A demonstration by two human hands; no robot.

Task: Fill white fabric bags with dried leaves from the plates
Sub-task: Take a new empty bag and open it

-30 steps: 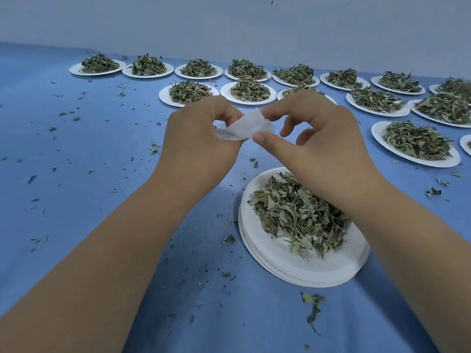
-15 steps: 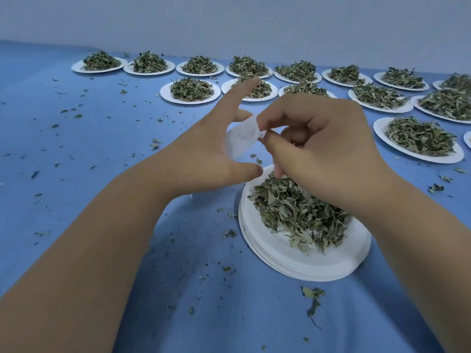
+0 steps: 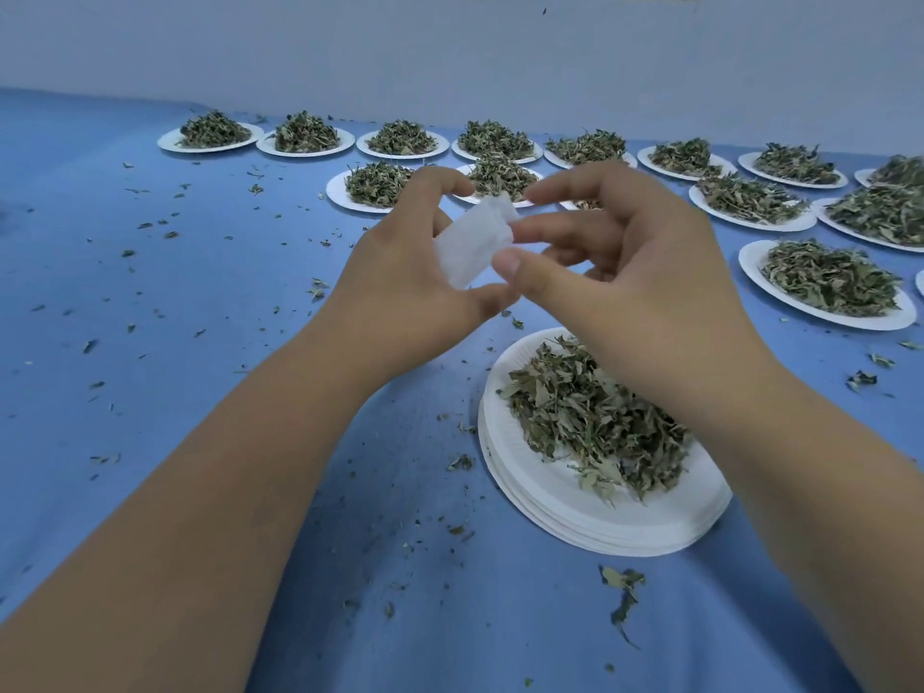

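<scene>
My 2 arms are bare. The left forearm [image 3: 225, 492] and the right forearm [image 3: 825, 492] show uncovered skin from the bottom edge up to the wrists, smooth, broad close to me and narrowing toward the wrists. My left hand [image 3: 400, 287] and right hand [image 3: 635, 292] are bare too. The right thumbnail [image 3: 509, 265] is short and rounded.

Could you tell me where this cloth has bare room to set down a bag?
Left of the left hand, the cloth holds only leaf crumbs: roomiest. A smaller patch lies between the forearms, beside the plate stack. The far edge and right side are crowded with plates of leaves.
</scene>
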